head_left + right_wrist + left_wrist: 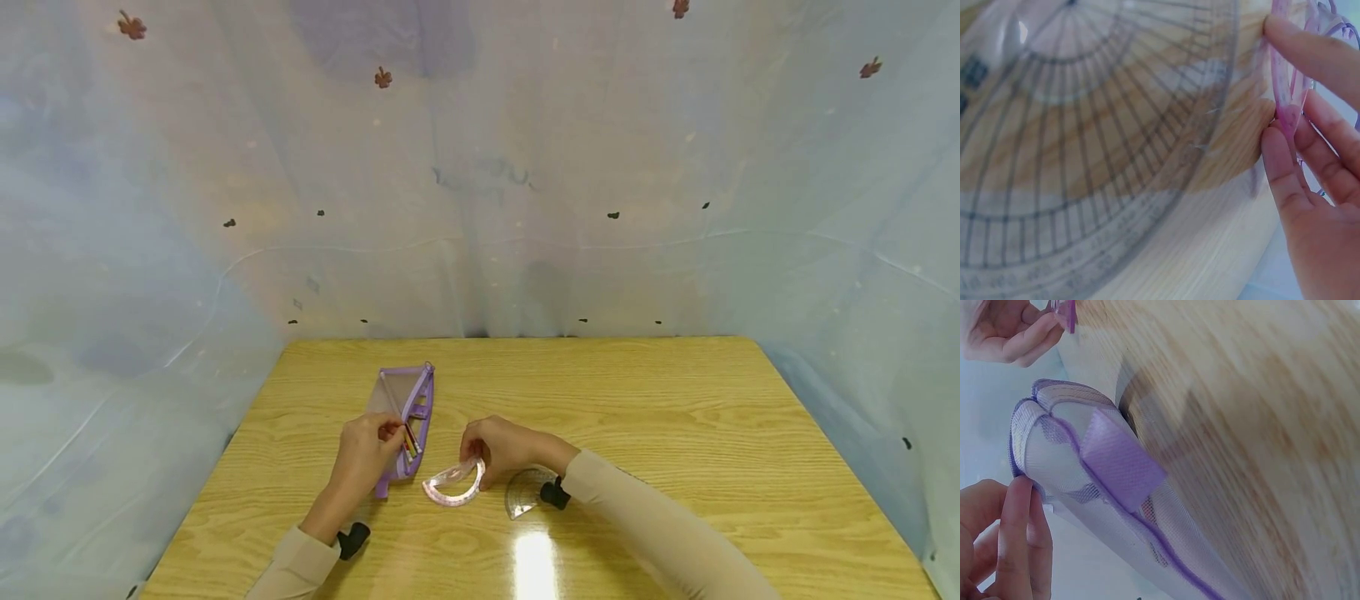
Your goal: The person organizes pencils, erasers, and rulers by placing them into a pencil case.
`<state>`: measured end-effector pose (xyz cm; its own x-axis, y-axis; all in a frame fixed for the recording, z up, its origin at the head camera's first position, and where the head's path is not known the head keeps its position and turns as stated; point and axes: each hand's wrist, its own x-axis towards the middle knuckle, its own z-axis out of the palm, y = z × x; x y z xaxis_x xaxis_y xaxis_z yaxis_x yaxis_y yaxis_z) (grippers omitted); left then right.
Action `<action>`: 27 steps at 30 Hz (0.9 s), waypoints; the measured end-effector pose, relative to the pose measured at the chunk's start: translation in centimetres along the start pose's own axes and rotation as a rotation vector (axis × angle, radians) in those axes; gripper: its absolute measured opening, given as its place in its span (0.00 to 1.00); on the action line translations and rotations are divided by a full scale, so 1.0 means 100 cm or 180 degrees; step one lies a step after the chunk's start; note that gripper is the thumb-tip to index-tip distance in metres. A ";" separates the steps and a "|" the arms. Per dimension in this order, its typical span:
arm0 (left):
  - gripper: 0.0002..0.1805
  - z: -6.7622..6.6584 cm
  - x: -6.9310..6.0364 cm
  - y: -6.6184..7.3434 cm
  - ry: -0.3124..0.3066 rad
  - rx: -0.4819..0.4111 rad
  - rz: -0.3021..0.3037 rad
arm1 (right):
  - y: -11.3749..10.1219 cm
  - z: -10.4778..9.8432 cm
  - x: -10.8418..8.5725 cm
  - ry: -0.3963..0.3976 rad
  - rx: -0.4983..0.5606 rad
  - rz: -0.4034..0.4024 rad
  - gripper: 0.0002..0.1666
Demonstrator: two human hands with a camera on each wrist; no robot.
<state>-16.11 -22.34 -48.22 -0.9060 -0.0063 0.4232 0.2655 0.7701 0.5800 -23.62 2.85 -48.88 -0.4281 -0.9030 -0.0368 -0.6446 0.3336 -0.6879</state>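
Observation:
A purple-trimmed mesh pencil case (395, 382) lies on the left part of the table, its zip side parted. My left hand (366, 450) pinches the case's edge between thumb and fingers; the left wrist view shows the fingertips on the rim of the pencil case (1054, 450). Several pencils (410, 443) show in the opening. To the right, my right hand (504, 442) holds a pinkish see-through protractor (454, 500) by one end, tilted up beside the case. Close up in the right wrist view, thumb and fingers pinch the pink protractor (1281, 75).
A clear protractor (517, 497) lies on the wooden table (600, 400) under my right wrist and fills much of the right wrist view. Black wrist cameras (352, 542) sit on both wrists. A pale patterned curtain (480, 167) hangs behind and at both sides.

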 end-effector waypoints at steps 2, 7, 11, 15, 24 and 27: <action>0.02 0.000 0.000 0.000 0.0006 -0.0015 -0.0001 | 0.000 0.000 0.000 0.0006 0.0030 0.0032 0.25; 0.04 -0.001 0.001 0.000 -0.0003 -0.0029 -0.0010 | 0.002 -0.001 0.001 -0.0009 0.0064 0.0063 0.23; 0.05 -0.001 0.000 0.000 -0.0014 -0.0016 -0.0024 | 0.002 -0.002 0.001 -0.0051 0.0134 0.0043 0.22; 0.05 -0.001 0.000 0.001 -0.0018 -0.0021 -0.0030 | 0.003 -0.004 -0.001 -0.0089 0.0228 0.0056 0.21; 0.03 0.000 0.000 0.000 0.0001 0.0000 -0.0002 | 0.011 -0.007 -0.001 -0.0083 0.0546 -0.0061 0.11; 0.03 0.000 0.000 0.000 0.0003 -0.0006 0.0004 | 0.012 -0.008 0.000 -0.0063 0.0580 -0.0158 0.08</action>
<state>-16.10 -22.36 -48.27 -0.9054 -0.0059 0.4244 0.2672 0.7690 0.5808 -24.89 3.50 -49.18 -0.3850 -0.9228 -0.0127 -0.5384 0.2358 -0.8090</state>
